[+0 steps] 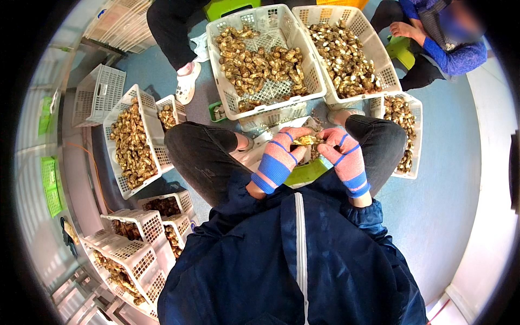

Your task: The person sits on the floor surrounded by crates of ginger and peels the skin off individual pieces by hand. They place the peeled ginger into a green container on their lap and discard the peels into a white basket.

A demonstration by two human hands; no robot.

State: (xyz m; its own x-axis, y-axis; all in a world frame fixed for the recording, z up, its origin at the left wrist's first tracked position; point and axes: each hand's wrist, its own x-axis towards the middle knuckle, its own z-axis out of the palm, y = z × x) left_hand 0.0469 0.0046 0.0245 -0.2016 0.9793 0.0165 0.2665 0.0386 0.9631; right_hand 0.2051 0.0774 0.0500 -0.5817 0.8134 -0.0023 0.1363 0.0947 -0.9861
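Between my knees, both hands in pink knit gloves with blue bands meet over a light-coloured container [262,140] with brown scraps about it. My left hand [282,148] has its fingers and thumb curled around one side of a yellowish mushroom [305,140]. From the other side, the fingers of my right hand [342,151] pinch at the same mushroom. Whether a small tool is also in the right hand is hidden by the fingers. Just ahead stands a white plastic crate [233,106] of brown and yellow mushrooms [260,67].
Another mushroom crate [380,79] adjoins it, with a smaller one [416,138] by my right knee. Crates [140,118] and stacked crates [134,252] stand on the left. A seated person [451,53] is at upper right; another person's leg [168,32] is at upper left.
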